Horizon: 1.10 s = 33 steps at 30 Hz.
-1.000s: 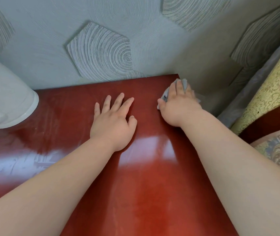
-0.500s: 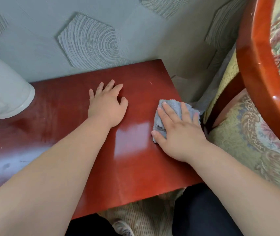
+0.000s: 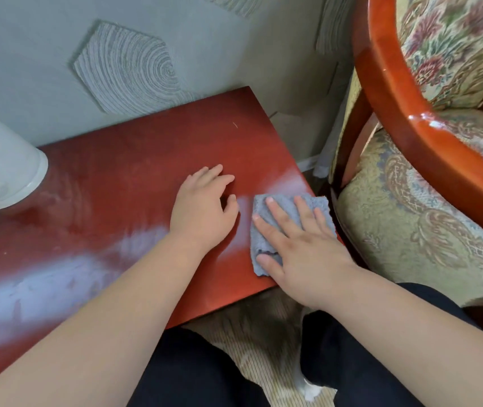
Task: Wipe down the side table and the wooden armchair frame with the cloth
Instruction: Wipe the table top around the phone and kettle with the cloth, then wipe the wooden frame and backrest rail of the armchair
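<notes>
With my right hand pressed flat on the grey cloth at the counter right edge and my left hand released, palm down beside it, I'd sweep leftward into open room, minding the armchair frame just beside and the white object.

Both bare forearms extended forward, left hand palm down, fingers loosely curled, right hand flat, fingers spread, pressing downward, hands just beside each other.
</notes>
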Each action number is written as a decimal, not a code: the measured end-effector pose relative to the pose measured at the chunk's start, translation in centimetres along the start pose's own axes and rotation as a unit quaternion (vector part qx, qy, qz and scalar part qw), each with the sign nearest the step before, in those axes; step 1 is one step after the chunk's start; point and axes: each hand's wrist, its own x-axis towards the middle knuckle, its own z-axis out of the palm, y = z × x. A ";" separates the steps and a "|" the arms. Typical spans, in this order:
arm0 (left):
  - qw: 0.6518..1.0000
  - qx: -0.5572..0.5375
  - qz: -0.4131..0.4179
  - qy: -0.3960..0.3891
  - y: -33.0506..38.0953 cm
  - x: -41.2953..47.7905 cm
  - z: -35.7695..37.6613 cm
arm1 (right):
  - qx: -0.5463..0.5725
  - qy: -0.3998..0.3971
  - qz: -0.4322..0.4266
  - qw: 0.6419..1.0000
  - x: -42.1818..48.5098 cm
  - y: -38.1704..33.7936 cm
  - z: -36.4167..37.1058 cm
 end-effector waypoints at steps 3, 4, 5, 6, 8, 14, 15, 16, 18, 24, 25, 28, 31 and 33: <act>1.000 -0.001 0.008 -0.023 2.4 -2.3 0.8 | -0.017 0.002 0.060 0.998 -0.9 1.2 0.4; 0.999 0.004 0.010 -0.033 3.1 -3.0 1.1 | -0.019 0.004 0.072 0.997 -1.2 1.4 0.5; 0.999 0.010 0.011 -0.039 3.6 -3.5 1.5 | -0.021 0.011 0.078 0.997 -1.3 1.4 0.7; 0.999 0.015 0.011 -0.039 4.1 -3.8 1.8 | -0.018 0.024 0.078 0.996 -1.4 1.3 0.5; 0.999 0.019 0.007 -0.029 4.8 -4.1 2.1 | -0.011 0.033 0.061 0.998 -1.5 0.8 0.4; 1.000 0.008 0.004 -0.017 5.9 -3.9 2.6 | -0.008 0.012 -0.020 1.000 -1.9 2.9 0.1; 1.000 0.012 0.009 -0.018 6.1 -3.9 2.8 | 0.002 0.003 -0.007 1.000 -2.2 3.6 0.2; 1.000 0.016 0.014 -0.021 6.5 -3.8 2.9 | 0.018 -0.010 0.006 1.000 -2.5 4.2 0.2; 0.999 0.018 0.025 -0.032 7.2 -3.4 3.1 | 0.060 -0.022 0.015 0.998 -2.7 5.3 0.4; 0.997 -0.013 0.069 -0.033 10.7 -1.7 3.4 | 0.046 0.026 -0.002 0.999 -2.8 7.5 -1.5; 0.996 -0.014 0.080 -0.024 11.4 -1.3 3.4 | 0.041 0.030 0.009 0.999 -3.4 7.8 -2.3; 0.994 -0.017 0.110 0.011 13.6 -0.1 2.8 | 0.052 0.075 0.038 0.995 -6.1 8.3 -4.9; 0.988 -0.042 0.140 0.043 16.6 0.9 1.4 | 0.065 0.119 0.041 0.990 -9.1 8.4 -6.9; 0.982 -0.064 0.168 0.063 18.6 1.5 0.6 | 0.045 0.169 0.027 0.984 -11.2 8.5 -7.7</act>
